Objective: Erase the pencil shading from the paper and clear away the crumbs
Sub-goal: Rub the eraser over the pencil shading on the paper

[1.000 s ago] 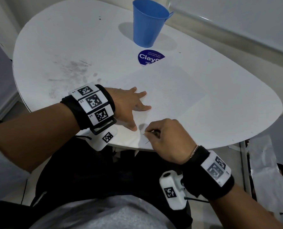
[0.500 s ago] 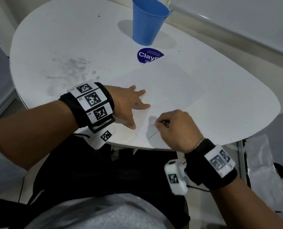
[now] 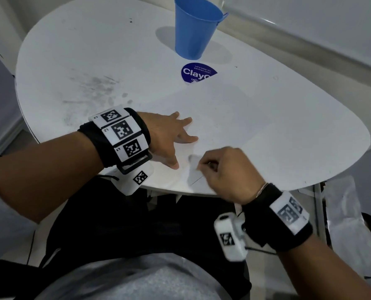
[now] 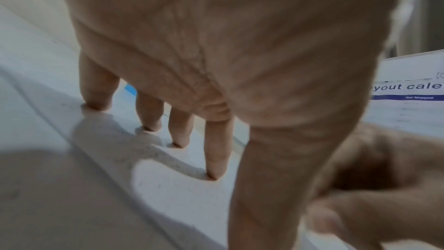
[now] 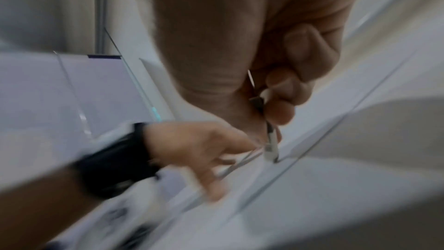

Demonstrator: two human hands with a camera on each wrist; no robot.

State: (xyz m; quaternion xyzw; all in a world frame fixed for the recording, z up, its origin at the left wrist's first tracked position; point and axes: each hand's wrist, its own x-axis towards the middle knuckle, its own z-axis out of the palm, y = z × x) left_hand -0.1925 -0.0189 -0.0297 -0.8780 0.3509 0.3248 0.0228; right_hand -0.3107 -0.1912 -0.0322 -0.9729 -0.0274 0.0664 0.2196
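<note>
A white sheet of paper (image 3: 223, 118) lies on the white table (image 3: 115, 50), reaching its near edge. My left hand (image 3: 180, 139) lies flat on the sheet with its fingers (image 4: 216, 149) spread and pressing down. Just right of it, my right hand (image 3: 204, 166) pinches a small whitish eraser (image 5: 270, 146) with a dark tip, which touches the paper near its front edge. A grey patch (image 3: 193, 167) lies beside those fingertips; I cannot tell shading from shadow. Fine dark specks (image 4: 149, 151) dot the paper by my left fingers.
A blue cup (image 3: 196, 27) stands at the back of the table, with a round blue sticker (image 3: 197, 72) in front of it. Grey smudges (image 3: 93, 85) mark the table's left part. Printed sheets (image 3: 370, 202) lie lower down on the right, beyond the table edge.
My right hand has moved right and then back left along the paper's front edge with the eraser. The left hand has stayed flat in the same spot.
</note>
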